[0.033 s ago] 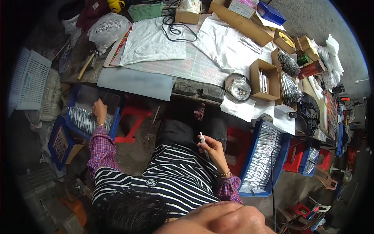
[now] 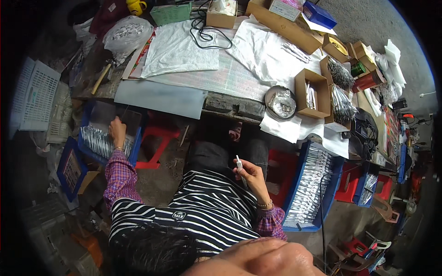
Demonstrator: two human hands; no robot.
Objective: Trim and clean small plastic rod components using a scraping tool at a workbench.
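My left hand reaches into a blue bin at the left, its fingers closed at the edge of a row of thin silvery pieces. A thin dark line shows just beyond the fingertips; I cannot make out what they hold. In front of my lap, my right hand pinches a small white piece with a narrow tip between thumb and fingers, tip pointing up. Its lower part is hidden by the palm.
A second blue bin of silvery pieces stands at my right, with a black cord beside it. Ahead, the workbench carries a round dish, cardboard boxes, white cloths and a hammer. Red stools stand below.
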